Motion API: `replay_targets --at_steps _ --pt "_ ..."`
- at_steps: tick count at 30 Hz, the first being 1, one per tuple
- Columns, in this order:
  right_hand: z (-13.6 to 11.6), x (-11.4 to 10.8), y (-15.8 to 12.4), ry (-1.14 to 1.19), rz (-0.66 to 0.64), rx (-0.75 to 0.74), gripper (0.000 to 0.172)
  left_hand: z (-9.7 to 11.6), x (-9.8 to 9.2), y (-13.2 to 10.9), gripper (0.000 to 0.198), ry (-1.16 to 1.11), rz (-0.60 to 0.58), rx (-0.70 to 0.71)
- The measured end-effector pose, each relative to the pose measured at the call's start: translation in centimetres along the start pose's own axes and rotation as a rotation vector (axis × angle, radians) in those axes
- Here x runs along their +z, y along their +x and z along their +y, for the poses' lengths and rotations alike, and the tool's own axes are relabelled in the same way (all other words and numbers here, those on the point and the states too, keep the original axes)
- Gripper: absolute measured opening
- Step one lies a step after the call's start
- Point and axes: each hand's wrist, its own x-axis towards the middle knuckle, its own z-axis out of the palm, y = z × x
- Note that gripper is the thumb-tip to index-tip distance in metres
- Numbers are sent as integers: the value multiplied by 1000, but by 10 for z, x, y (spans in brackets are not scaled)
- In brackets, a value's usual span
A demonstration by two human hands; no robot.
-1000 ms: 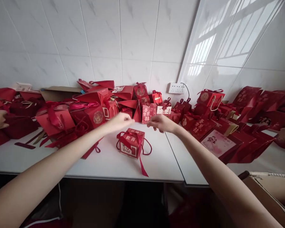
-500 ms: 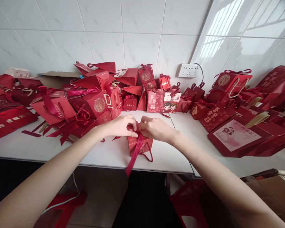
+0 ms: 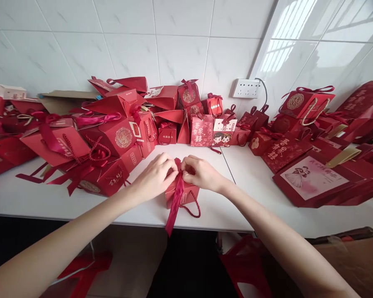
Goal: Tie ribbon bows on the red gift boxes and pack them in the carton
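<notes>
Left hand (image 3: pixel 157 176) and right hand (image 3: pixel 203 171) meet over one ribbon (image 3: pixel 175 207) on one red box (image 3: pixel 188 196)

Two hands work at a single red box, which stands on the white desk (image 3: pixel 224 209) near its front edge, directly before the person. Each grip is closed in a pinch on the ribbon at the top of the box, left fingers on one side, right fingers on the other; the fingertips partly hide where they touch it.

One ribbon tail shows. Its long axis runs from the pinched spot down over the near face of the box, leaning slightly left, with the end towards the person and past the desk's edge in this view. One rope handle (image 3: pixel 196 212) loops from the near face, which points towards the person. The hands cover much of the top, so no longer axis of the box can be told.

Behind stand many more red boxes, overlapping too much to count. Among them, one white-fronted box (image 3: pixel 223 132) bears two cartoon figures, and one bag (image 3: pixel 313 180) to the right carries one pale panel with a couple. One power strip (image 3: pixel 246 88) with one black cord (image 3: pixel 265 93) is on the tiled wall (image 3: pixel 183 54). Below the desk, two red stools (image 3: pixel 244 269) show in part.
</notes>
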Motion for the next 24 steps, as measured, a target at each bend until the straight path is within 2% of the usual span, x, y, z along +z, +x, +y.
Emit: replay_targets --at_steps 3,6,8,13,16,19,22,24 --pt "-4 -1 -9 70 34 -8 10 0 5 -6 13 -77 86 3" --pt "-9 -7 -13 22 17 -58 6 -2 6 -6 12 -138 74 36" --pt "-9 -8 -14 44 22 -36 6 -4 4 -4 11 -153 54 51" --pt "-6 -4 -15 413 46 141 3 -2 4 2 9 -201 -32 20" --pt "-9 -7 -16 489 -19 197 4 4 4 6 9 -246 -121 -51" --pt "-14 -19 -16 499 -145 216 1 8 4 9 8 -273 -164 -82" --pt "-13 -32 -14 593 -302 256 6 9 3 8 11 -292 -161 -68" --pt "-9 -36 -13 770 -341 287 14 9 4 7 14 -317 -108 -95"
